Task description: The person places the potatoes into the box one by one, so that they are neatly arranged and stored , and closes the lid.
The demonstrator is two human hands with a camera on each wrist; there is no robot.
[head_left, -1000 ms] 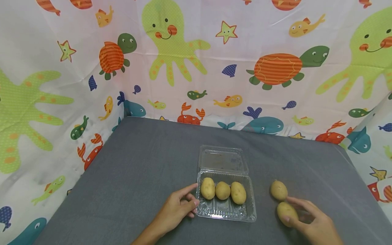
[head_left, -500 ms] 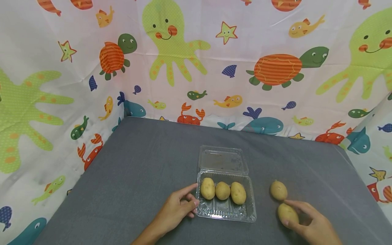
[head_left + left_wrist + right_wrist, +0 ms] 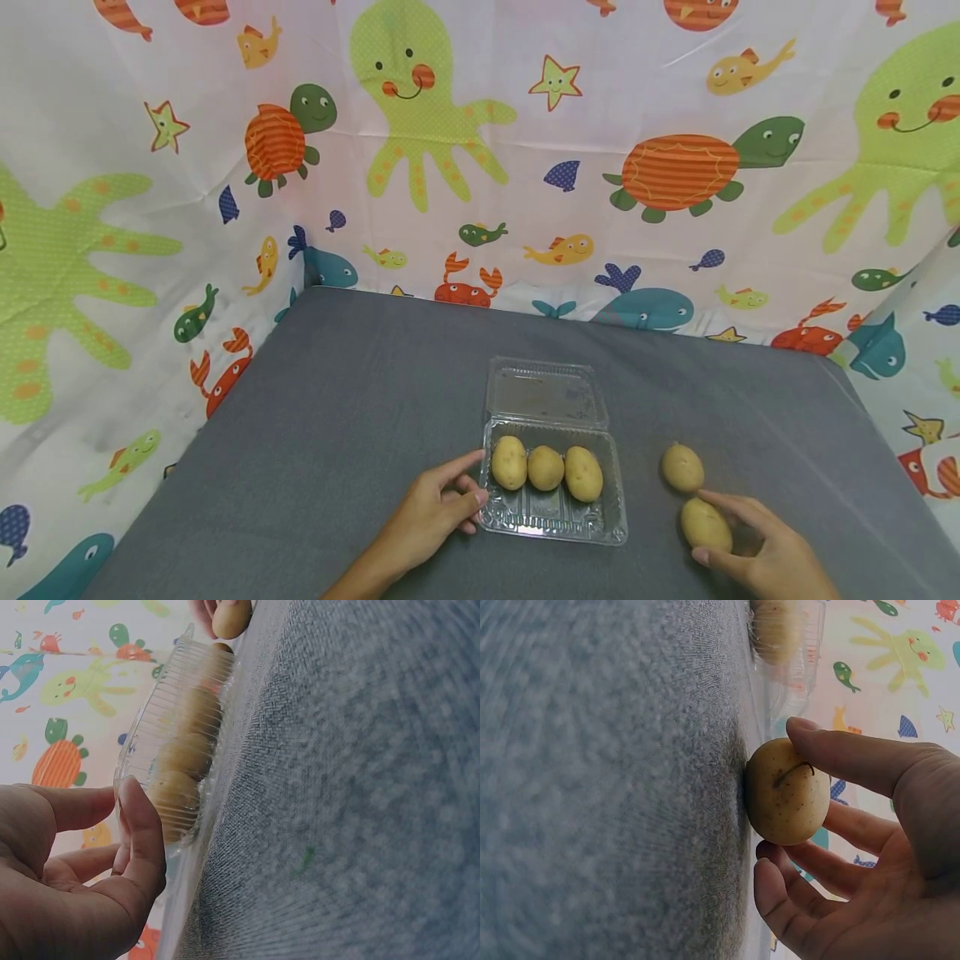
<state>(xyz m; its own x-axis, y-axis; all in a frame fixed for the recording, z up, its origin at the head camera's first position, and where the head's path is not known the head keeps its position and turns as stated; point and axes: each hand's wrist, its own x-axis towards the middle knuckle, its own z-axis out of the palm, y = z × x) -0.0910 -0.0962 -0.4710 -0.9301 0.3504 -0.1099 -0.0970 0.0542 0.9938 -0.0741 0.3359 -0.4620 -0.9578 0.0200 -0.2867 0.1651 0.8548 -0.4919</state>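
Note:
A clear plastic clamshell container (image 3: 551,527) lies with its lid folded back on the grey cloth, holding a row of three potatoes (image 3: 545,467). My left hand (image 3: 427,512) pinches its left rim between thumb and fingers, and the left wrist view shows this hand (image 3: 90,870) at the container's ribbed wall (image 3: 150,712). To the right of the container, my right hand (image 3: 772,546) holds another potato (image 3: 707,525) between thumb and fingers. In the right wrist view that potato (image 3: 787,795) appears to rest against the cloth, a dark curved mark on its skin.
One more loose potato (image 3: 682,467) lies just behind the held one. The container's lid (image 3: 546,392) lies flat towards the back. A curtain (image 3: 480,125) printed with sea animals stands behind and at both sides of the grey cloth (image 3: 360,383).
The right hand's thumb has slid slightly nearer along the potato, which has shifted a little to the right. The left hand and the container stay put.

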